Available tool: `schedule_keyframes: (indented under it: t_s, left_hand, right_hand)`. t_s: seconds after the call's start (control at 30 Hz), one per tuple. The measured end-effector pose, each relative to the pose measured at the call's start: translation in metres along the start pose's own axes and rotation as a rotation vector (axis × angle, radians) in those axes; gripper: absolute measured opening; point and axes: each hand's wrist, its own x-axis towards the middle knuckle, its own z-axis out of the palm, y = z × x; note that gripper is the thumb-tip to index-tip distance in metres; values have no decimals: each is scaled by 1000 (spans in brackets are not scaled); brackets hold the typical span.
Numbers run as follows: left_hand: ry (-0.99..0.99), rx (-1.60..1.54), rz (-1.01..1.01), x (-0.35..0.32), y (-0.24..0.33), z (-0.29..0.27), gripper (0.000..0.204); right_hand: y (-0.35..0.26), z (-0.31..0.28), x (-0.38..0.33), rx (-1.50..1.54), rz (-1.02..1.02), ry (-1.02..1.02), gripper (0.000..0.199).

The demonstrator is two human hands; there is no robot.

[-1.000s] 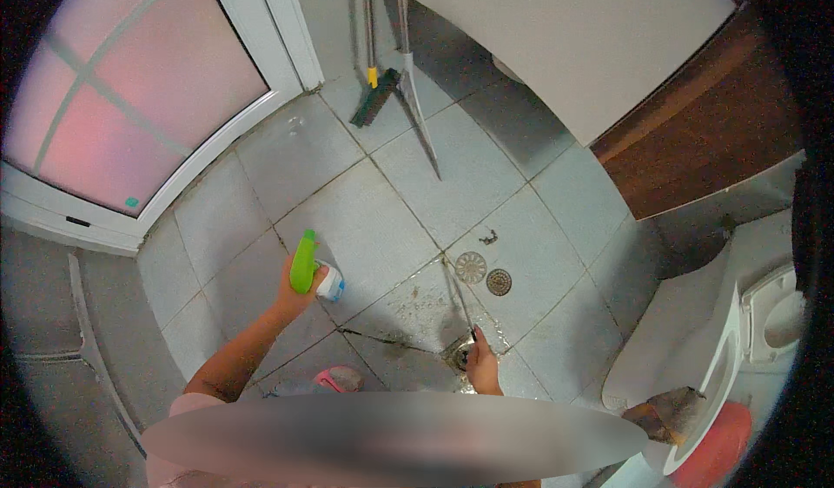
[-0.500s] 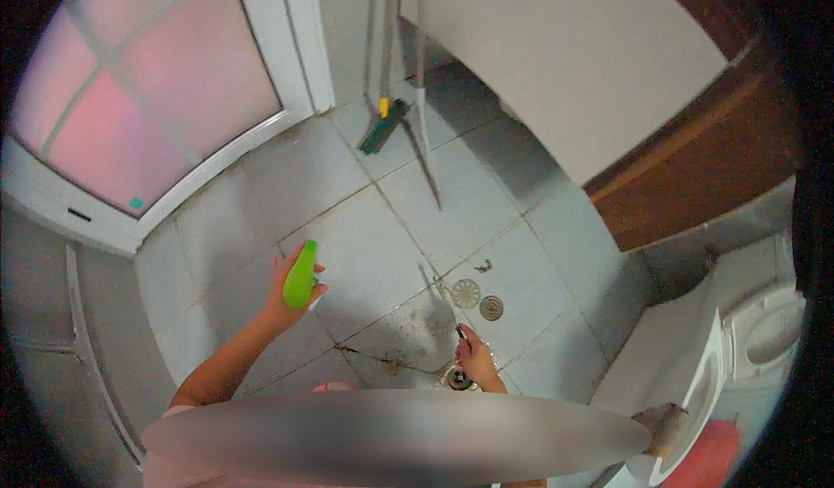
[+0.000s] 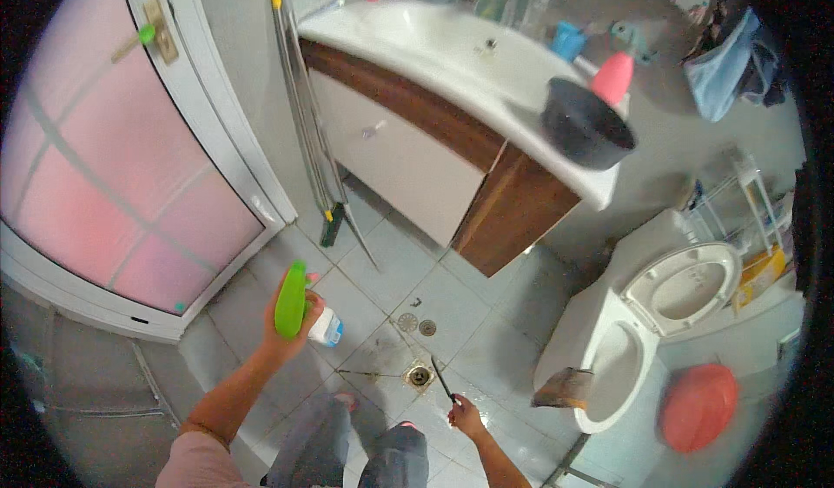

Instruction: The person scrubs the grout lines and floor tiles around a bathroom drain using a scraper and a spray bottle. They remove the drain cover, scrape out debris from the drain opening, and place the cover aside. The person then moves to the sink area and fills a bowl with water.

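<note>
Left hand [image 3: 287, 327] gripping green-capped bottle [image 3: 300, 307], right hand [image 3: 465, 418] holding thin tool [image 3: 442, 379]

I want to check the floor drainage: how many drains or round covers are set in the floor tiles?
3: two small round covers side by side on a tile, and one drain below them, near the thin tool's tip. Others may be hidden.

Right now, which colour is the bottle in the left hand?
Green bottle, white base; head view.

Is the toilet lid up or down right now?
Up. The white toilet's round lid is raised, leaning back toward the wall, and the open oval bowl shows below it.
</note>
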Motion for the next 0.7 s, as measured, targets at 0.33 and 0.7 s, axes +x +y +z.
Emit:
schedule_keyframes:
  t_s: [0.33, 0.7]
  left_hand:
    - [-22, 115, 268, 116, 270, 25, 37]
    - [61, 126, 188, 271, 302, 1, 24]
  right_hand:
    - [-79, -73, -176, 212, 104, -44, 34]
    - [-130, -96, -148, -44, 24, 204, 29]
